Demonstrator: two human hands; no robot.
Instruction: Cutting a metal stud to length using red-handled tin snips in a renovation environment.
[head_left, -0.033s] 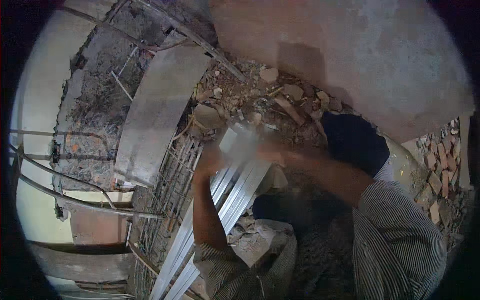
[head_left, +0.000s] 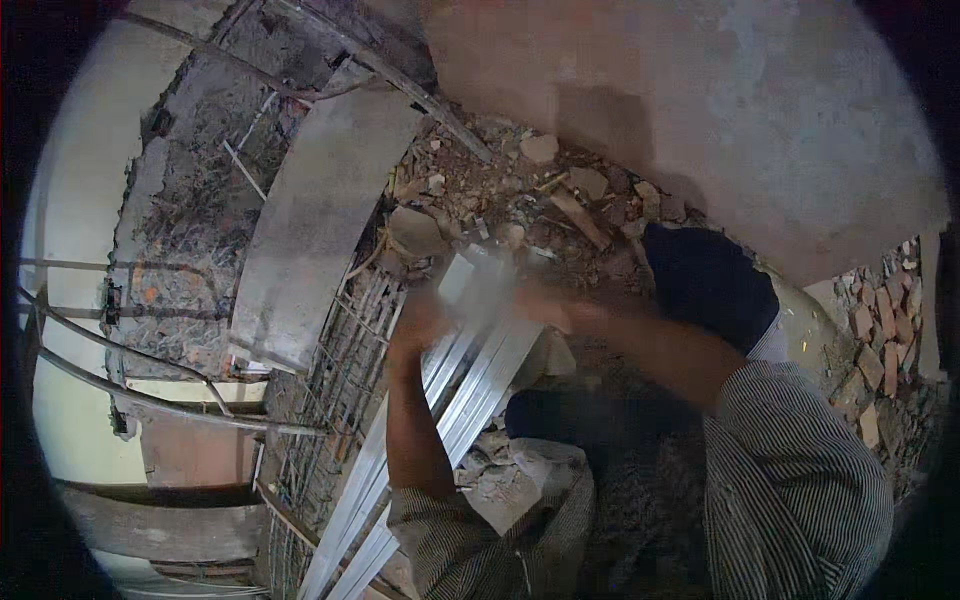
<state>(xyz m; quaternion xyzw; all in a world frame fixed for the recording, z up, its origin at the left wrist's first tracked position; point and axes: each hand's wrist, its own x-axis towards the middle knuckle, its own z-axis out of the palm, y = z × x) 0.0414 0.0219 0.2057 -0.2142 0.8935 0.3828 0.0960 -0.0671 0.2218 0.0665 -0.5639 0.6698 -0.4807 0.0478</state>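
Note:
Long silvery metal channels [head_left: 458, 400] lie side by side, slanting from the lower left to the middle of the view. At their far end a pale block-like piece [head_left: 457, 280] shows beside a smeared grey patch. My left hand [head_left: 423, 318] is against the left side of that end, touching or very near the metal. From the right, my right hand [head_left: 545, 306] reaches to the opposite side of the same end. Blur covers the fingers of both hands, so their grip cannot be made out. Striped sleeves cover my upper forearms.
Broken masonry and rubble [head_left: 480, 190] lie beyond my hands. Steel rods [head_left: 340, 360] run along the left, next to a grey board [head_left: 310, 210]. Curved pipes [head_left: 180, 405] cross the far left. Brick pieces [head_left: 885, 330] are heaped at right, below a plain wall surface [head_left: 760, 120].

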